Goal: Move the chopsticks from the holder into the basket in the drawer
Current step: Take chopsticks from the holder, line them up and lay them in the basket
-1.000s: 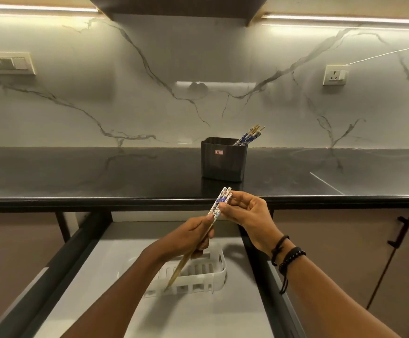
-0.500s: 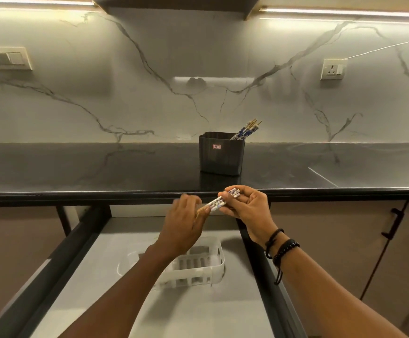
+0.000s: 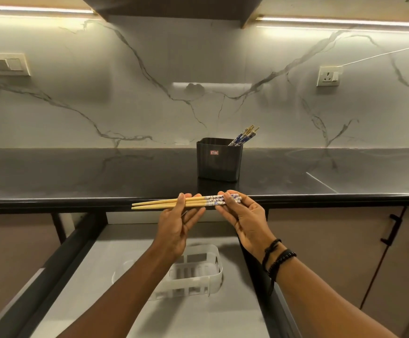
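Observation:
A pair of wooden chopsticks (image 3: 164, 202) with blue-and-white patterned ends lies level in front of the counter edge, tips pointing left. My left hand (image 3: 177, 223) pinches the pair near the middle. My right hand (image 3: 244, 215) grips the patterned end. Behind them a dark square holder (image 3: 219, 159) stands on the black counter with several more chopsticks (image 3: 243, 135) leaning to its right corner. Below my hands a white slotted basket (image 3: 198, 276) sits in the open drawer (image 3: 101, 276), partly hidden by my left forearm.
The drawer's dark side rails (image 3: 59, 259) run on both sides of my arms. The black counter edge (image 3: 76, 201) crosses just behind the hands. A cabinet door with a black handle (image 3: 393, 228) is at the right. A socket (image 3: 328, 75) and a switch plate (image 3: 3, 64) are on the marble wall.
The chopsticks have swung from a steep tilt, tips down over the basket, to level, tips pointing left. Both hands rose slightly and both kept hold of the pair.

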